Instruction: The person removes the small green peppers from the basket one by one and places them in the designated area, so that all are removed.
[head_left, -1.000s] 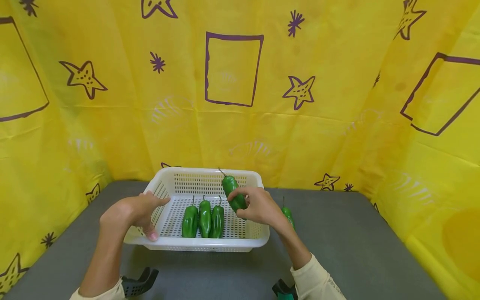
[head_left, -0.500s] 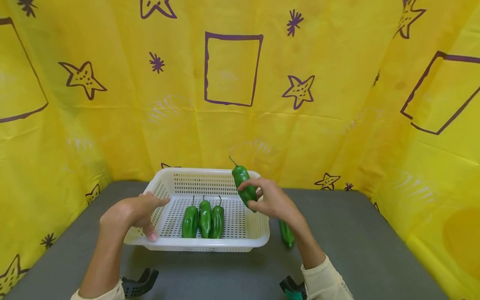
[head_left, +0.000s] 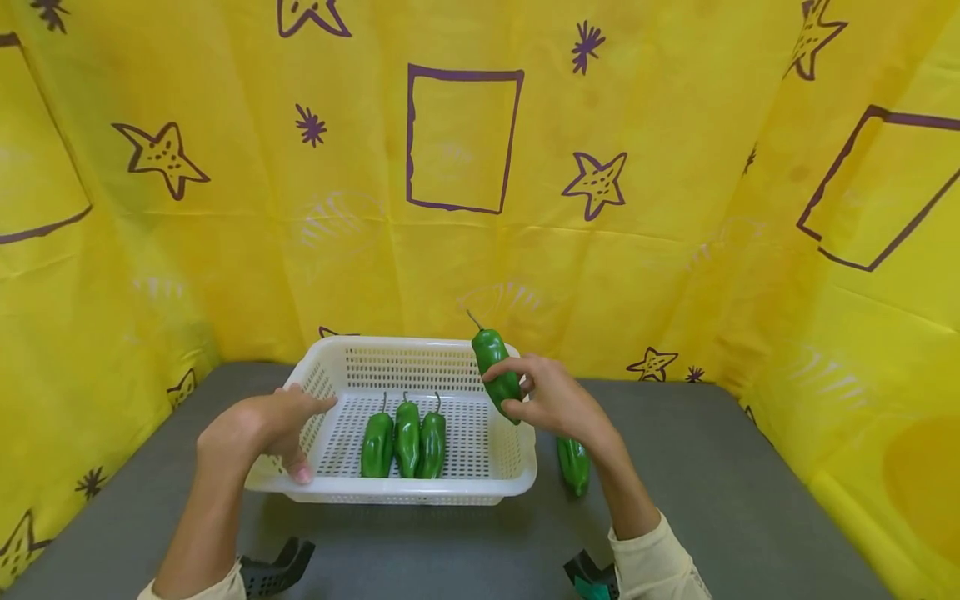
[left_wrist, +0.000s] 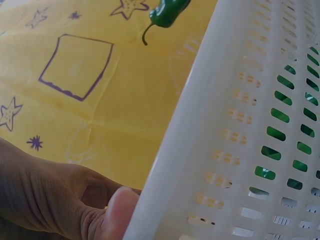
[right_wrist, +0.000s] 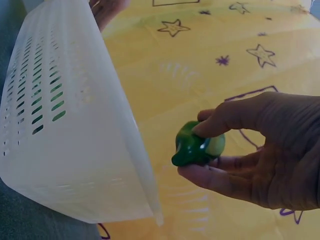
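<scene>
A green pepper (head_left: 493, 367) is pinched between thumb and fingers of my right hand (head_left: 547, 396), above the right rim of a white plastic basket (head_left: 408, 490). Its thin stem points up and to the left. From the right wrist view, the pepper (right_wrist: 192, 145) shows its lower end, apart from the basket wall (right_wrist: 100, 150). My left hand (head_left: 266, 425) grips the basket at its left front corner, the thumb on the front rim. Three green peppers (head_left: 405, 437) stand side by side inside, stems toward the back. Another green pepper (head_left: 573, 467) lies right of the basket, partly behind my right wrist.
The basket stands on a dark grey table (head_left: 690, 467). A yellow cloth (head_left: 465, 267) with purple stars and squares hangs behind and on both sides. Black wrist mounts (head_left: 277, 568) show below the forearms.
My right hand has carried the pepper up and to the right, from over the basket's inside to its right rim. The left hand has stayed on the basket.
</scene>
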